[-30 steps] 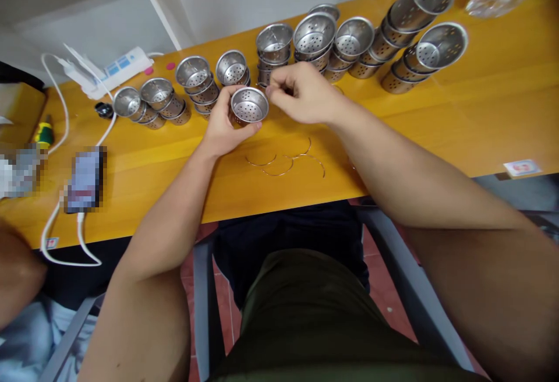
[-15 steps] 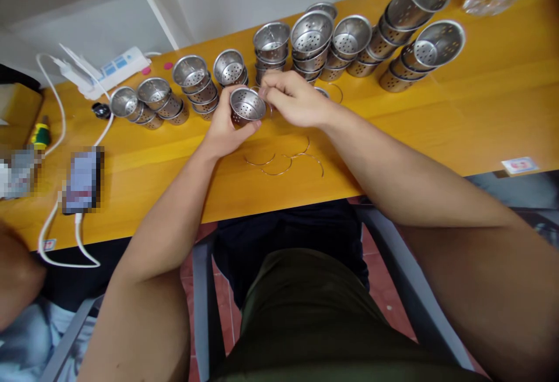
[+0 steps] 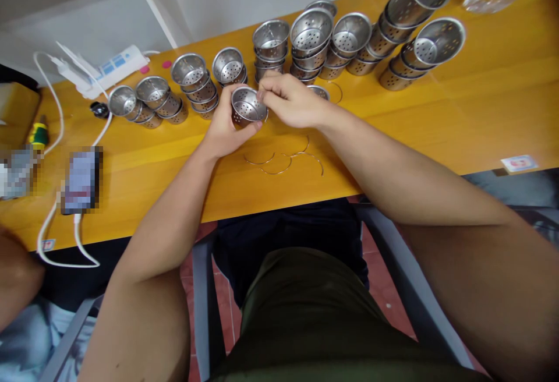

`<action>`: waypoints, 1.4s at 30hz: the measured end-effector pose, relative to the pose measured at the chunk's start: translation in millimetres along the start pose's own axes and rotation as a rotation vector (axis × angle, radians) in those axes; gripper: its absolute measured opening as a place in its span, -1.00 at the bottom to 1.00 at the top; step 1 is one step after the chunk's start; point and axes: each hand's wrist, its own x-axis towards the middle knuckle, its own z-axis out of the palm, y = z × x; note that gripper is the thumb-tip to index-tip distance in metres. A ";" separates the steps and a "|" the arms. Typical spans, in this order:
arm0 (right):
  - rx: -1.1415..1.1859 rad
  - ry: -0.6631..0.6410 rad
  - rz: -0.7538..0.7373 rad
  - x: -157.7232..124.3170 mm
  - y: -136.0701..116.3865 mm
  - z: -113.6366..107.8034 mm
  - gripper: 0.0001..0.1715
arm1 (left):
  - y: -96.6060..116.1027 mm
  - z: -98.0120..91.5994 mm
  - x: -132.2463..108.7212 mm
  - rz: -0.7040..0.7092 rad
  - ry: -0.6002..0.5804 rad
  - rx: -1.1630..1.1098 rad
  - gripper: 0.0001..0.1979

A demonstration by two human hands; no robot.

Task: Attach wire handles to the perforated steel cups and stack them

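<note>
My left hand (image 3: 225, 128) is wrapped round a small perforated steel cup (image 3: 247, 105), holding it just above the orange table (image 3: 480, 114). My right hand (image 3: 290, 101) is closed in a pinch at the cup's right rim; a thin wire seems to be between its fingers, but it is too fine to make out. Several curved wire handles (image 3: 283, 161) lie loose on the table just in front of my hands.
Stacks of the same steel cups (image 3: 312, 35) line the back of the table, some lying tilted at the right (image 3: 419, 27). A white power strip (image 3: 116, 67), cable, phone (image 3: 81, 181) and screwdriver (image 3: 38, 134) lie left. Another person's arm (image 3: 15, 271) shows at bottom left.
My right hand has moved left and down from beside the cup onto its right rim. The left hand and cup have shifted only slightly.
</note>
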 end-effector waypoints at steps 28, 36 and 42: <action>0.403 0.021 -0.393 -3.5 20.9 2.5 -0.35 | -36.5 -0.5 9.0 0.240 0.188 -0.022 0.05; 0.465 -0.117 -0.442 -7.8 23.0 -3.4 -0.27 | -29.3 -2.8 6.0 0.295 0.128 -0.046 -0.01; 0.439 -0.040 -0.362 -7.2 21.3 5.1 -0.20 | -37.8 -1.8 6.3 0.308 0.111 -0.034 0.17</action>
